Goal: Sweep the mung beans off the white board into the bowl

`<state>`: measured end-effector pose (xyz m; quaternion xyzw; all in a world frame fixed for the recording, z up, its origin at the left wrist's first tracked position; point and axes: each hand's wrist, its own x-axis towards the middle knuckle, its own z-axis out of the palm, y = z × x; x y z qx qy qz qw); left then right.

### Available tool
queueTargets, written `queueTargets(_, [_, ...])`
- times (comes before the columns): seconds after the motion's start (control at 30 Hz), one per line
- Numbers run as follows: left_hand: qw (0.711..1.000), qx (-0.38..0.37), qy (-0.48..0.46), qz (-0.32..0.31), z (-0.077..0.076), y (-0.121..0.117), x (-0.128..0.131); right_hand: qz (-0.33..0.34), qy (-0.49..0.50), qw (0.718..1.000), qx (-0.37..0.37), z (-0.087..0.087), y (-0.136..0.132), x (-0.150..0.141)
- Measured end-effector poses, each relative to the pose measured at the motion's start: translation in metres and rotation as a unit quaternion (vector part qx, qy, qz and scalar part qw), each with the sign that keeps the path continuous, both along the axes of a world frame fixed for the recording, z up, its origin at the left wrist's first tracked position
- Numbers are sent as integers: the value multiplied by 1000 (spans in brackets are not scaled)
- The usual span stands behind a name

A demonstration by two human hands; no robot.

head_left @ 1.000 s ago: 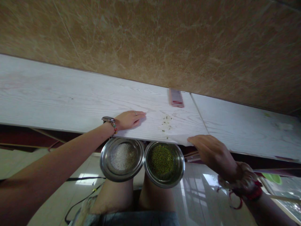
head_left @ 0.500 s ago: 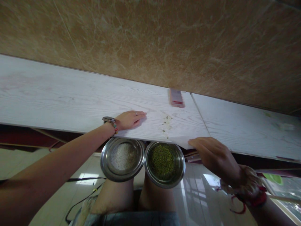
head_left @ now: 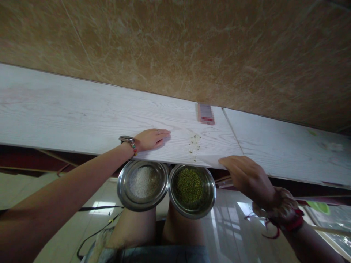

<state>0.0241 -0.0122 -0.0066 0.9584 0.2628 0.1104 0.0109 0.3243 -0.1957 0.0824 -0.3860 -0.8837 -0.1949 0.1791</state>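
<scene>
Pale bench (head_left: 82, 117), green grains (head_left: 191, 152) scattered on it.
Left of the grains, my left hand (head_left: 150, 139) lies flat; right of them, my right hand (head_left: 248, 173), grip indeterminable; nearer me, the bean bowl (head_left: 210, 190).

R of the bean bowl (head_left: 210, 184), R hand (head_left: 244, 171) has shifted slightly fwd & left vs 0.5 s ago, red wristband (head_left: 297, 221) w/ it.
</scene>
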Motion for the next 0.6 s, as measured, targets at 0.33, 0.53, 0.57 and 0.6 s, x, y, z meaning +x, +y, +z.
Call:
queueTargets(0.33, [1000, -1, 4, 5, 0, -1, 0, 25, 11, 1000, -11, 3, -1, -10])
queueTargets(0.53, [1000, -2, 8, 8, 0, 0, 1, 32, 19, 999, -32, 8, -3, -12])
queueTargets(0.57, [1000, -3, 9, 8, 0, 0, 1, 29, 19, 999, -32, 8, -3, -12])
queueTargets(0.6, [1000, -4, 10, 9, 1, -1, 1, 28, 19, 999, -32, 7, -2, -13])
